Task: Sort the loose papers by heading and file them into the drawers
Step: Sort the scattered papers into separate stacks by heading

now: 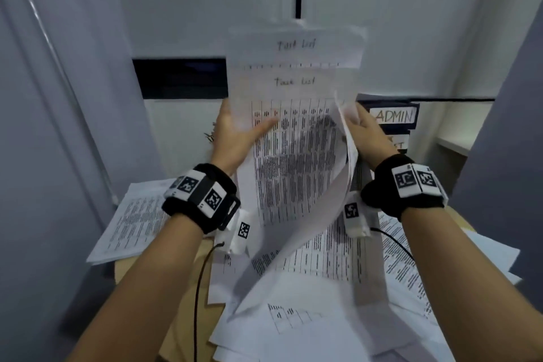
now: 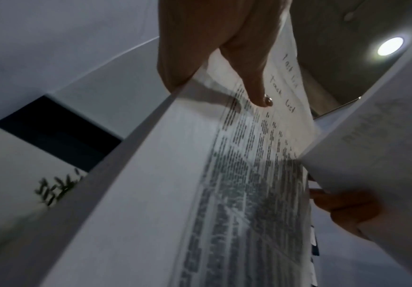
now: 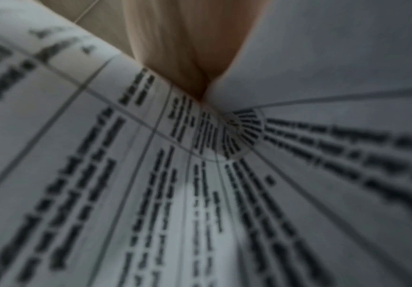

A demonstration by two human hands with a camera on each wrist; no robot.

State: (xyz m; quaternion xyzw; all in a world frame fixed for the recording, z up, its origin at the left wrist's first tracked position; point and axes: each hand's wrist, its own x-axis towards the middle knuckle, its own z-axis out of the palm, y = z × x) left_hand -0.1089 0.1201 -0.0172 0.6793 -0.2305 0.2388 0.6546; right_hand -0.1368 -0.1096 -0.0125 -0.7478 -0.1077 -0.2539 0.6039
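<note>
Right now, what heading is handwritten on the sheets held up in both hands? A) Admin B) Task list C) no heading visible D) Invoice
B: the held sheets show "Task list" handwritten at the top of two overlapping pages, with the left hand and right hand gripping their sides; "ADMIN" appears only on the drawer label behind.

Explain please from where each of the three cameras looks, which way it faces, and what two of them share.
Head: worn on the head, facing forward and down at both hands, left hand and right hand, holding Task list sheets; forearms show.
Left wrist: looks up along the left hand; thumb on sheets.
Right wrist: very close to printed paper; blurred.
Head and left wrist share the handwritten headings.
</note>
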